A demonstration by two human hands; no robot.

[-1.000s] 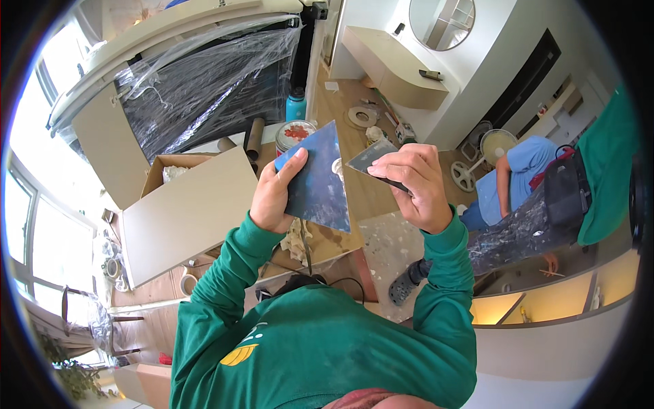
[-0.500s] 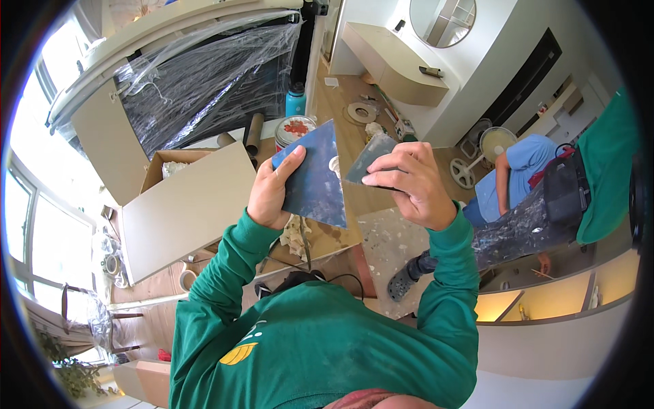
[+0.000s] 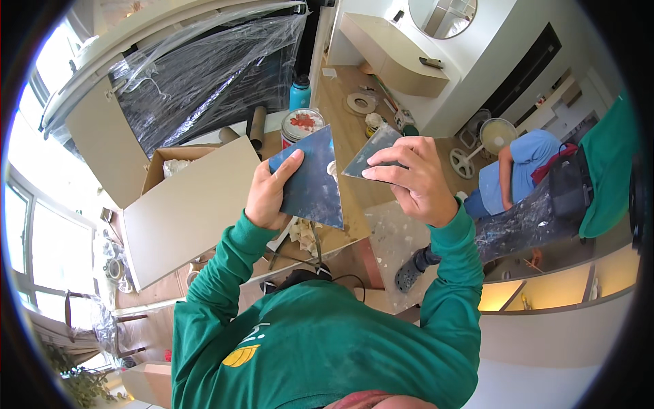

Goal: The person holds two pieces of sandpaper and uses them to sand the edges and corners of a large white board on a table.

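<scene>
In front of my chest, my left hand [image 3: 272, 192] grips a large dark blue flat plate [image 3: 312, 180], its thumb lying over the face. A small lump of whitish paste [image 3: 332, 168] clings to the plate's right edge. To the right of it, my right hand [image 3: 417, 176] pinches a smaller grey scraper blade [image 3: 374, 151] between thumb and fingers. The blade is smeared and tilted, with its left corner close to the paste but apart from it. What lies behind the plate is hidden.
A tub [image 3: 302, 124] with red marks on its lid and a blue bottle [image 3: 300, 94] stand beyond the plate. A beige panel [image 3: 191, 211] lies at left. Co-workers are at right, one in a blue shirt [image 3: 528, 160]. A fan [image 3: 497, 136] stands behind them.
The scraper blade has shifted slightly left and tilted a little. The plate stays almost in place while the surroundings shift slightly in view.
</scene>
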